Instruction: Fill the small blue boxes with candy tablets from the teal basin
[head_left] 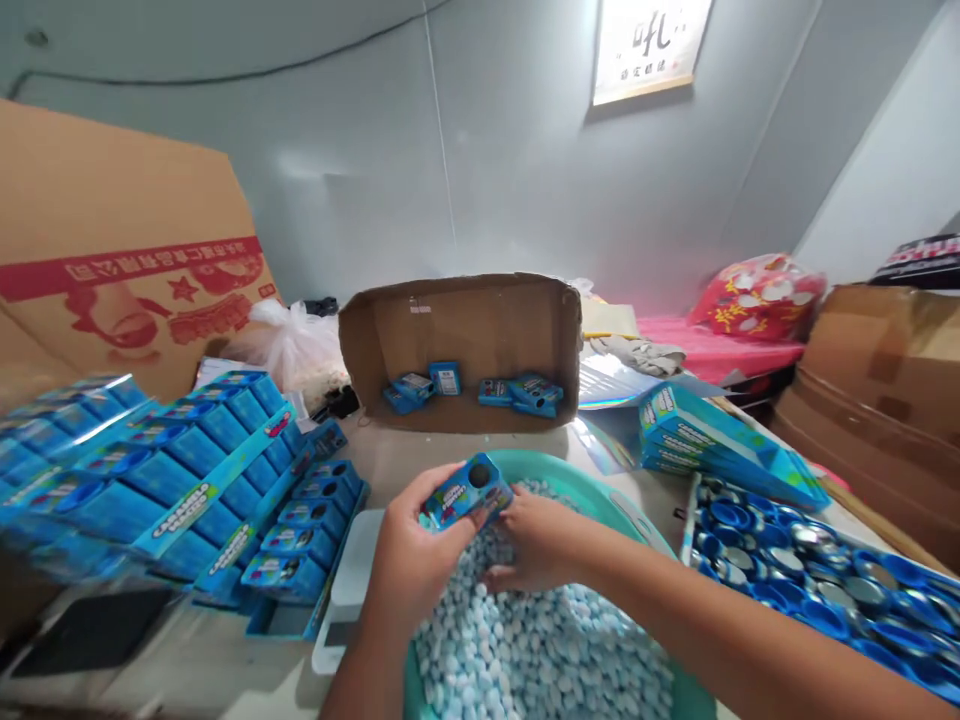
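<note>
My left hand (427,535) is wrapped round a small blue box (466,490) with a dark round hole in its face, held tilted over the near left part of a teal basin (600,485). Pale blue and white candies (547,640) fill the basin. My right hand (534,540) reaches into them, its thumb low among the candies and its upper fingers by the box's right end. Whether candies are in its fingers is hidden.
Stacked blue boxes (195,480) stand at left, beside a tray of boxes (300,540) and a white container (358,565). Behind the basin, an open carton (465,325) holds several blue boxes. A tray of blue and silver round pieces (825,580) lies right.
</note>
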